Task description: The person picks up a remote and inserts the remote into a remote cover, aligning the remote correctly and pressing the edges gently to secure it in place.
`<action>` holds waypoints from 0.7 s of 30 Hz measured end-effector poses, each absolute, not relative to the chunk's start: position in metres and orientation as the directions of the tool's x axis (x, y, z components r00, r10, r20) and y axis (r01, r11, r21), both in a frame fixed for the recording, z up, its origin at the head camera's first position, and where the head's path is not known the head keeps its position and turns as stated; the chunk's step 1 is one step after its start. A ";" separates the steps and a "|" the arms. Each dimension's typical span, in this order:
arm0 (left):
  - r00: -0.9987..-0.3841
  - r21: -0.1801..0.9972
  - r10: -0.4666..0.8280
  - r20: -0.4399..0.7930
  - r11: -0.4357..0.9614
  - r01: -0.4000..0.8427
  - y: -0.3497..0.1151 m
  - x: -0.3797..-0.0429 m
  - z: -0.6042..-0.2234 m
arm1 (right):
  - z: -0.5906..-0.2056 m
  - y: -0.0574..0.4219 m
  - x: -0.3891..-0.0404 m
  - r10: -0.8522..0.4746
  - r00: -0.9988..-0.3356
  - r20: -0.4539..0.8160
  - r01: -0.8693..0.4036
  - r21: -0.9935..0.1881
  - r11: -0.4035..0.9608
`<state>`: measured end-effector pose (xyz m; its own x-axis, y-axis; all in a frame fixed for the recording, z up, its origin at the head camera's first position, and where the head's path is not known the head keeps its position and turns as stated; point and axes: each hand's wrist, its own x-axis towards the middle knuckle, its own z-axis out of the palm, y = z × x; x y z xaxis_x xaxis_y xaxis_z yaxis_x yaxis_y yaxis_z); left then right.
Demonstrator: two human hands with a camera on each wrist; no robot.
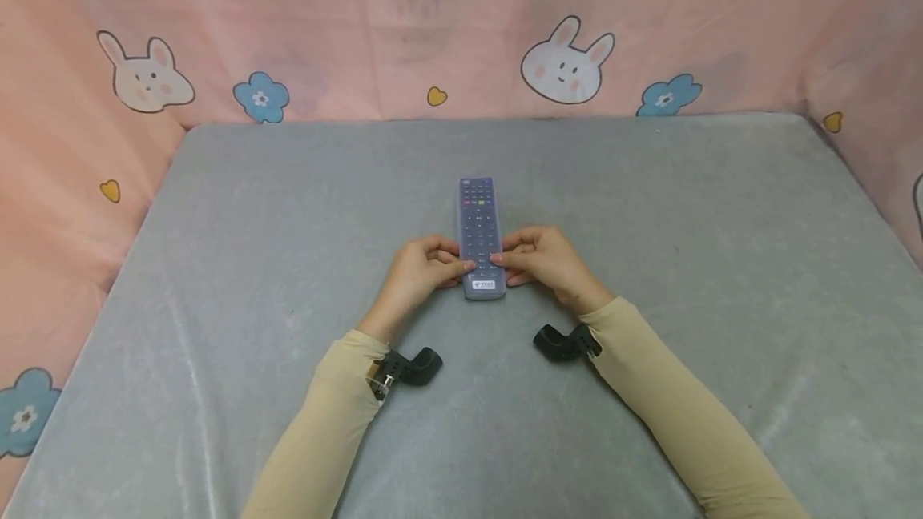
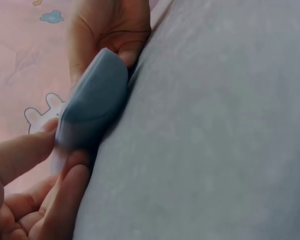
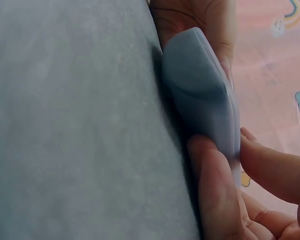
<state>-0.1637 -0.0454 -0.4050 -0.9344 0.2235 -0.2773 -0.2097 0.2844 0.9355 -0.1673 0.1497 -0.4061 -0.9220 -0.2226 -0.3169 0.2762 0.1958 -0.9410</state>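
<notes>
A dark blue-grey remote control point(image 1: 479, 223) in a translucent cover lies lengthwise at the middle of the grey table, its white label towards the person. My left hand point(image 1: 421, 271) pinches its left edge near the lower end, thumb on the button face and fingers at the side. From the right, my right hand point(image 1: 551, 263) pinches the opposite edge in the same way. The left wrist view shows the rounded end of the remote control point(image 2: 92, 100) close to the cloth. In the right wrist view, fingertips reach under the remote control point(image 3: 202, 75).
Grey cloth covers the table point(image 1: 288, 199). A pink curtain point(image 1: 346, 38) with rabbits and flowers hangs along the back and sides. Black wrist mounts point(image 1: 418, 367) stick out from both beige sleeves point(image 1: 317, 423).
</notes>
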 end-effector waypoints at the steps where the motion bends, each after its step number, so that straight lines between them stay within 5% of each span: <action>1: -0.935 0.935 0.223 -0.274 0.290 -0.205 -0.045 -0.164 -0.406 | -0.406 0.150 -0.167 -0.222 -0.921 -0.319 0.278 -0.940 0.196; 15: -0.906 0.924 0.293 -0.305 0.321 -0.208 -0.051 -0.165 -0.408 | -0.408 0.153 -0.167 -0.242 -0.909 -0.339 0.276 -0.926 0.259; 21: -0.887 0.923 0.366 -0.283 0.356 -0.147 -0.082 -0.167 -0.395 | -0.403 0.168 -0.168 -0.311 -0.907 -0.284 0.147 -0.905 0.399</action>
